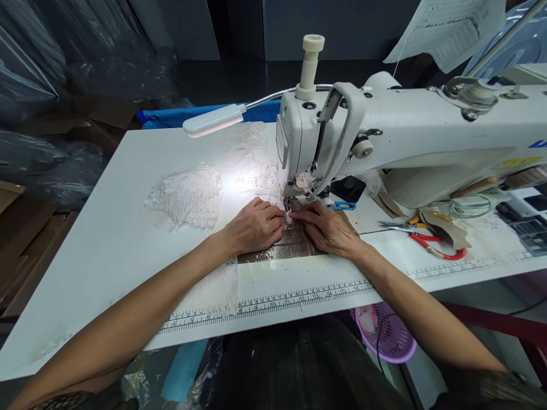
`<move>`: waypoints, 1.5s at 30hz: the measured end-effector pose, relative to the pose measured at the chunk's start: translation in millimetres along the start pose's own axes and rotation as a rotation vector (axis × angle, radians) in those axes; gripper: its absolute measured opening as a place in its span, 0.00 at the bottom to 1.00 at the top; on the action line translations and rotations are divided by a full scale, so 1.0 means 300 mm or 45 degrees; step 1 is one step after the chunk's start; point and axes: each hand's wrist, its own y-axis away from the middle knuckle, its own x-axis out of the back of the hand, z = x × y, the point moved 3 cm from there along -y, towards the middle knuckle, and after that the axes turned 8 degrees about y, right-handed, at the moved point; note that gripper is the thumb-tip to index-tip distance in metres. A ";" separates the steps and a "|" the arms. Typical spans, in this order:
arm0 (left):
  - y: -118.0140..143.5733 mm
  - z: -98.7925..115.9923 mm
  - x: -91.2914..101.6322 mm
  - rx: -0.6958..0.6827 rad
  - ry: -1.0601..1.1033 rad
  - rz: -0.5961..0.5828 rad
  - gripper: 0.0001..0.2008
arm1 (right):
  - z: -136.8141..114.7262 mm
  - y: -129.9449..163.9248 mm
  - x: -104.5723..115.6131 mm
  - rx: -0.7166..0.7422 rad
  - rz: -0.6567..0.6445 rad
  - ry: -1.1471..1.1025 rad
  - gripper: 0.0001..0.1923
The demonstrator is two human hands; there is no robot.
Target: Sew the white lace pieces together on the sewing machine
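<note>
I'm at the centre of the frame now, both hands down on the desk (106,228) right in front of the sewing machine (384,136). My left hand (252,228) lies curled, fingertips pinching the small lace piece (287,217) just at the presser foot (292,203); my right hand (329,230) meets it from the other side, fingertips pressed onto the same bit, thumb tucked. The two hands nearly touch. To do this well, I judge I should keep the lace flat and taut, edges lined up, and fingertips clear of the needle. More lace (188,196) lies left of centre under the lamp (213,121). Red-handled scissors (431,242) rest to the right, blue snips (344,205) near the foot.
</note>
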 end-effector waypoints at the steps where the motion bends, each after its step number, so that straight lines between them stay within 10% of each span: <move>1: 0.001 0.003 0.001 0.004 -0.003 0.000 0.11 | -0.002 0.001 -0.002 0.040 -0.006 0.037 0.19; 23: -0.002 -0.033 -0.003 0.053 -0.042 -0.079 0.12 | -0.062 -0.019 -0.024 -0.066 -0.119 0.418 0.19; 39: -0.005 -0.062 -0.001 0.119 -0.082 -0.162 0.18 | 0.089 -0.061 0.035 -0.513 -0.195 -0.043 0.19; 45: 0.000 -0.057 -0.008 0.153 -0.105 -0.195 0.21 | 0.042 -0.024 0.066 -0.339 -0.061 -0.136 0.17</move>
